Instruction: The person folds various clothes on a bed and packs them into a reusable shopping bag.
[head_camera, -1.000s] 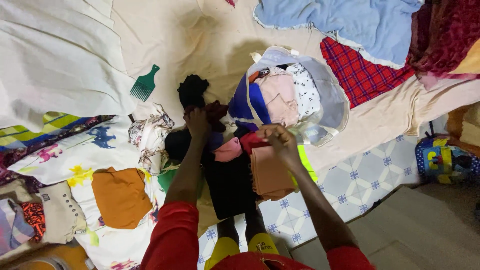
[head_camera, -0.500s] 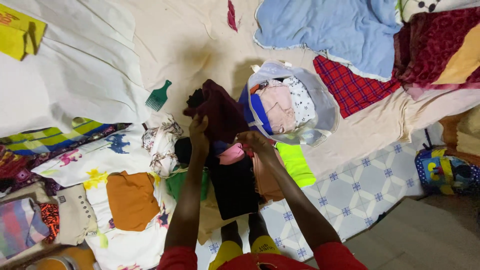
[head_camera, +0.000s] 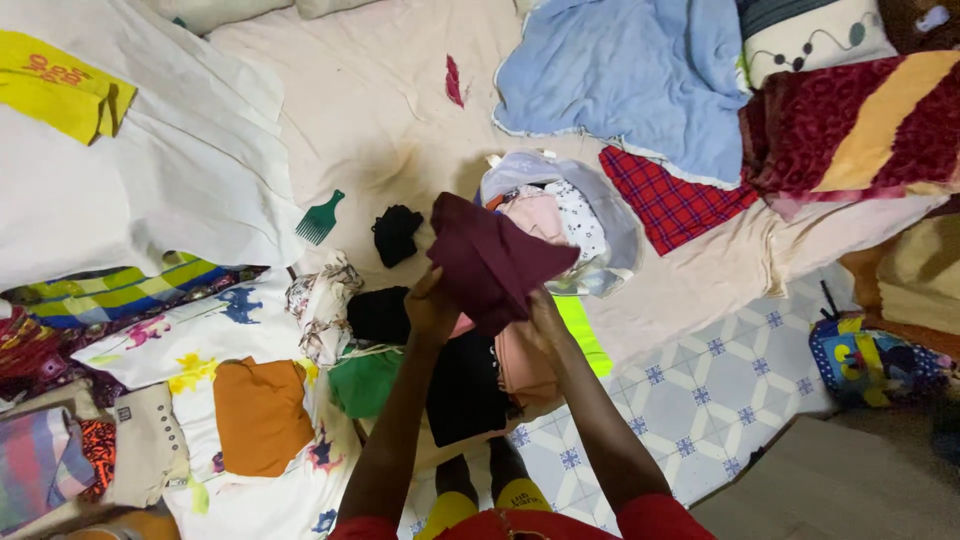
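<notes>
Head view: maroon cloth (head_camera: 495, 262) now higher, off the pile.

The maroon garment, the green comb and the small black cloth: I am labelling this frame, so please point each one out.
maroon garment (head_camera: 495, 262), head view, middle of the cloth held up by both hands.
green comb (head_camera: 319, 219), head view, where handle meets teeth.
small black cloth (head_camera: 396, 233), head view, centre of the bundle on the sheet.
</notes>
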